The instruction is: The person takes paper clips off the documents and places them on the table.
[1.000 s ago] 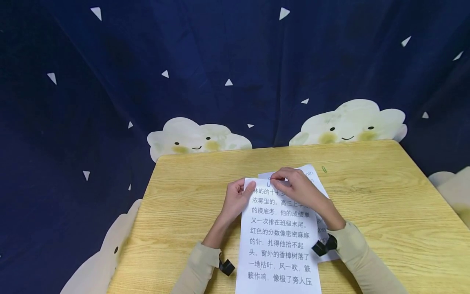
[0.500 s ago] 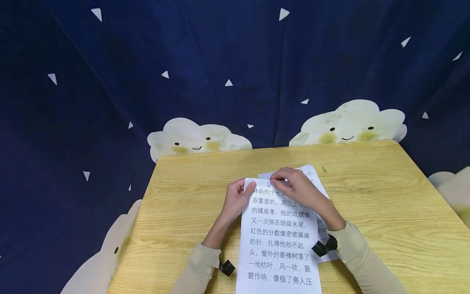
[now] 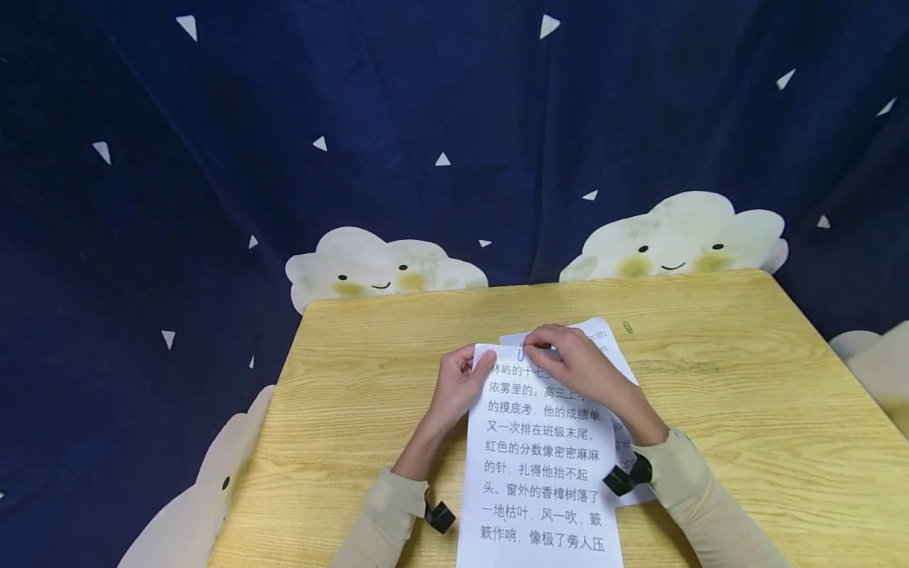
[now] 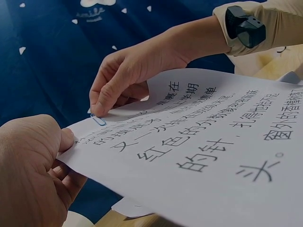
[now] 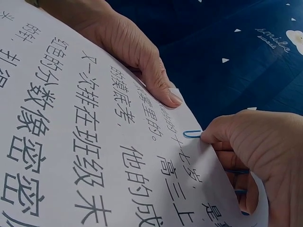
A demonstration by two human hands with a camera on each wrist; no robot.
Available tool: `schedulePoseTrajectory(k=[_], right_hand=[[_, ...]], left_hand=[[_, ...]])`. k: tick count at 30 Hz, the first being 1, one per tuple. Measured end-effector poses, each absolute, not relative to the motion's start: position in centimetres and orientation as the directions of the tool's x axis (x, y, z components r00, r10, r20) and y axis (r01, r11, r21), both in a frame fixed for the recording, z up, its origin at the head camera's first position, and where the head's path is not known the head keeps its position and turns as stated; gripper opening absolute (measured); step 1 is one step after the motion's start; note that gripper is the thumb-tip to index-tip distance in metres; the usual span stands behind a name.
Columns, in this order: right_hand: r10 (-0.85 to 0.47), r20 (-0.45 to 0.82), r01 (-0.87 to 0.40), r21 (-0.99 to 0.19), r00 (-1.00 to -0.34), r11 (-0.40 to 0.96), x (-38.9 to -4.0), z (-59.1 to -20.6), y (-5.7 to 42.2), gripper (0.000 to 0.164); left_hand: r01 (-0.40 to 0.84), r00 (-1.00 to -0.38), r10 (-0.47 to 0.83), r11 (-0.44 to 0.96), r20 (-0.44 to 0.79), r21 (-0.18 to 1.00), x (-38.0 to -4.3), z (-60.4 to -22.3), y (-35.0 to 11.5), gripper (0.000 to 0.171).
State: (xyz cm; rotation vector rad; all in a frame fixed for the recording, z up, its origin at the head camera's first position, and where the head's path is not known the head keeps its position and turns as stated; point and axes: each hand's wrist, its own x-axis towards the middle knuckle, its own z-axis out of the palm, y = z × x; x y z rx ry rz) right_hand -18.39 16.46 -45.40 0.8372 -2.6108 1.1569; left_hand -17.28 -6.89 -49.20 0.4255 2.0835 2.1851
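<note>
- Dark blue curtain, softly creased fabric printed with white triangles and smiling clouds, fills the background.
- Wooden table, pale yellow with visible grain and rounded far corners; its near edge is out of view.
- Front sheet, smooth white paper in large Chinese print, held tilted; the head view cuts off its bottom.
- Back sheet, bearing Latin letters, mostly hidden behind the front sheet and right arm.
- Right hand pinches the blue paper clip between thumb and forefinger; its other fingers curl.
- Left hand pinches the front sheet's top left corner, thumb in front.
- Black wrist devices beside beige sleeves.
- Blue paper clip, its rounded loop over the front sheet's top edge, partly covered by the right thumb; other blue bits among those fingers are unclear.
- Green paper clip on the wooden table, near the back sheet.
</note>
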Motion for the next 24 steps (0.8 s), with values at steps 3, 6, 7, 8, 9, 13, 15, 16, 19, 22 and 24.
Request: schedulePoseTrajectory(k=[3,6,7,8,9,13,15,16,19,22,24], right_hand=[[-0.424,0.353,-0.547,-0.633,-0.834,0.548,-18.38,-45.41,16.42,0.006],[-0.426,0.351,-0.547,-0.631,-0.834,0.551,-18.4,-45.42,16.4,0.006],[-0.426,0.352,-0.548,-0.629,-0.833,0.551,-18.4,-45.42,16.4,0.006],[-0.426,0.353,-0.549,-0.628,-0.833,0.553,-18.4,-45.42,16.39,0.006],[-0.425,0.353,-0.548,-0.626,-0.833,0.554,-18.42,-45.42,16.39,0.006],[-0.421,0.36,-0.55,-0.624,-0.833,0.555,-18.38,-45.48,16.4,0.006],[-0.421,0.368,-0.556,-0.622,-0.829,0.551,-18.36,-45.54,16.39,0.007],[-0.422,0.373,-0.56,-0.621,-0.826,0.549,-18.36,-45.57,16.38,0.007],[-0.421,0.389,-0.572,-0.611,-0.819,0.547,-18.4,-45.63,16.36,0.008],[-0.419,0.396,-0.575,-0.604,-0.817,0.552,-18.42,-45.58,16.37,0.007],[-0.417,0.394,-0.573,-0.604,-0.819,0.554,-18.42,-45.5,16.38,0.006]], left_hand=[[0.125,-0.956,0.258,-0.068,0.138,0.99,-17.31,-49.25,-6.85,0.027],[0.126,-0.957,0.255,-0.069,0.14,0.99,-17.32,-49.25,-6.82,0.027],[0.126,-0.957,0.254,-0.068,0.14,0.99,-17.32,-49.24,-6.83,0.027],[0.125,-0.958,0.252,-0.067,0.138,0.99,-17.32,-49.22,-6.83,0.027],[0.125,-0.958,0.25,-0.066,0.138,0.99,-17.31,-49.21,-6.84,0.027],[0.125,-0.961,0.241,-0.063,0.136,0.99,-17.32,-49.19,-6.79,0.027],[0.126,-0.963,0.234,-0.057,0.136,0.99,-17.32,-49.23,-6.79,0.027],[0.127,-0.963,0.232,-0.054,0.136,0.99,-17.32,-49.24,-6.79,0.027],[0.129,-0.964,0.228,-0.05,0.137,0.99,-17.27,-49.22,-6.82,0.027],[0.132,-0.963,0.232,-0.051,0.14,0.99,-17.25,-49.15,-6.85,0.027],[0.135,-0.961,0.236,-0.054,0.144,0.989,-17.25,-49.08,-6.84,0.026]])
